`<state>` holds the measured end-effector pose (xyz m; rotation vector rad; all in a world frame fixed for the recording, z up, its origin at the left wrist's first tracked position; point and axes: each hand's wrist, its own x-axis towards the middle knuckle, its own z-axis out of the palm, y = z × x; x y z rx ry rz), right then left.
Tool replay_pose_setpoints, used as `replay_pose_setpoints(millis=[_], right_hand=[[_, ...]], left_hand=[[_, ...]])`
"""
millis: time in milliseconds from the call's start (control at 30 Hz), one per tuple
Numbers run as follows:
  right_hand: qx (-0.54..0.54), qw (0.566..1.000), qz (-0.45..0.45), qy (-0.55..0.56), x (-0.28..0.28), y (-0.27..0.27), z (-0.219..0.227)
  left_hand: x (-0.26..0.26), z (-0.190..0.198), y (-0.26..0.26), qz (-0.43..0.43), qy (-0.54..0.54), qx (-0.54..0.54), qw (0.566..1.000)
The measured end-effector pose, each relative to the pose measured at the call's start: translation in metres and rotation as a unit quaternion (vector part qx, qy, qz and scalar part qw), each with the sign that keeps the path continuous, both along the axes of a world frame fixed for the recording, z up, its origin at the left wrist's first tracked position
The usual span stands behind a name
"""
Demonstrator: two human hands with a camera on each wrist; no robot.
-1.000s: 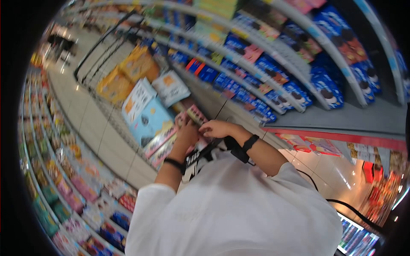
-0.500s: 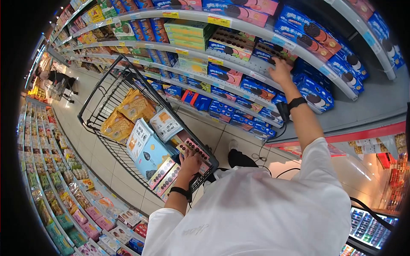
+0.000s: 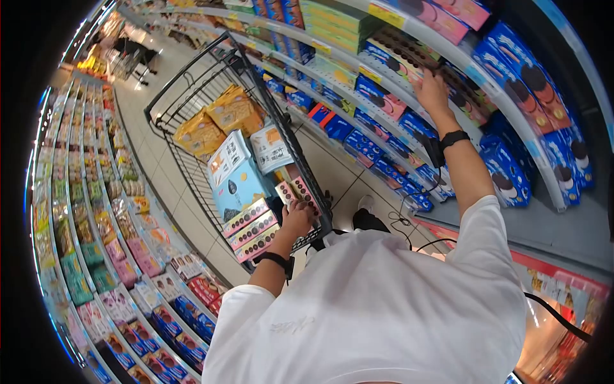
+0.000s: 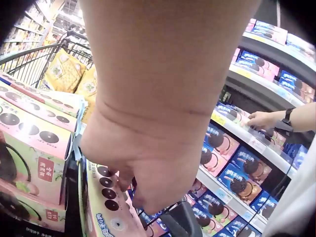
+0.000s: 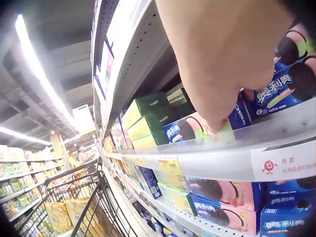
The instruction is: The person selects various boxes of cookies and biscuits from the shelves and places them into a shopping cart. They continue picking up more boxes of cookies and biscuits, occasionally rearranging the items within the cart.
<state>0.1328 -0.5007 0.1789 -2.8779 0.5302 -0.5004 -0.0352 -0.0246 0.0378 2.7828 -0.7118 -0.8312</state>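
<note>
In the head view the left hand (image 3: 297, 219) rests on pink boxes with cookie pictures (image 3: 306, 192) at the cart's near end. The left wrist view shows its bent fingers against a pink box (image 4: 106, 197); some fingertips are hidden. My right hand (image 3: 433, 93) reaches onto a shelf. In the right wrist view, this hand (image 5: 222, 74) touches the end of a box with pink and green print (image 5: 190, 127), beside a blue box (image 5: 279, 94). Its other fingers are partly hidden.
The cart (image 3: 192, 173) also holds yellow packs (image 3: 236, 110), a light-blue bag (image 3: 240, 189), a white pouch (image 3: 270, 147) and several pink boxes (image 3: 251, 217). Cables hang near the right shelf. Shelves line both sides; another person with a cart stands far up the aisle.
My right hand moved from near the cart to the shelf, then left along its boxes. The left hand has stayed on the boxes in the cart. The head view has turned.
</note>
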Motion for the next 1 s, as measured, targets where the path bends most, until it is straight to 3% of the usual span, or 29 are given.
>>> replay_pose_setpoints(millis=[33,100,167,200,267,400,467,500,567,600,633,700,733,800,900,967,1000], right_hand=[[0.001,1.0,0.01,0.004,0.004,-0.006,-0.005],[-0.004,0.994,0.047,-0.094,0.019,-0.016,-0.019],[0.038,0.997,0.069,-0.02,0.029,-0.033,-0.028],[0.055,0.997,0.045,-0.027,0.017,-0.02,-0.01],[-0.045,0.998,0.032,-0.033,0.002,-0.017,0.001],[-0.006,0.993,0.069,-0.093,-0.057,-0.006,0.004],[0.12,0.991,0.055,-0.026,-0.096,0.036,0.03],[0.223,0.968,0.095,-0.069,-0.109,0.041,0.008],[0.441,0.883,0.16,0.012,-0.135,0.082,0.006],[0.456,0.876,0.156,0.035,-0.146,0.109,0.003],[0.369,0.901,0.215,0.08,-0.153,0.125,-0.006],[0.309,0.908,0.271,0.081,-0.167,0.176,-0.022],[0.332,0.897,0.278,0.089,-0.172,0.199,-0.031],[0.311,0.904,0.24,0.166,-0.177,0.245,-0.03],[0.308,0.915,0.184,0.185,-0.185,0.294,-0.041],[0.277,0.929,0.163,0.184,-0.188,0.316,-0.063],[0.244,0.94,0.148,0.187,-0.189,0.325,-0.069]], left_hand=[[-0.003,-0.004,0.001,0.013,-0.002,0.001,1.0],[0.002,-0.023,0.007,0.002,-0.036,-0.015,0.999],[0.003,-0.026,0.006,-0.023,-0.037,0.046,0.998],[0.002,-0.018,0.006,-0.004,-0.034,0.03,0.999],[0.003,-0.011,0.007,-0.005,-0.019,0.053,0.998],[0.004,-0.005,0.009,0.0,-0.007,0.051,0.999],[0.007,0.005,0.008,-0.035,0.003,0.081,0.996],[0.008,0.0,0.007,-0.037,0.004,0.077,0.996],[0.009,-0.009,0.008,-0.043,0.009,0.086,0.995],[0.011,-0.006,0.008,-0.05,0.01,0.084,0.995],[0.015,0.0,0.008,-0.041,0.025,0.058,0.997],[0.022,-0.001,0.013,-0.04,0.04,0.032,0.998],[0.027,-0.004,0.019,-0.039,0.039,-0.009,0.998],[0.035,-0.004,0.03,-0.046,0.039,-0.051,0.997],[0.05,0.017,0.04,-0.057,0.012,-0.066,0.996],[0.063,0.029,0.04,-0.004,0.025,0.035,0.999],[0.072,0.012,0.046,-0.01,-0.016,0.049,0.999]])
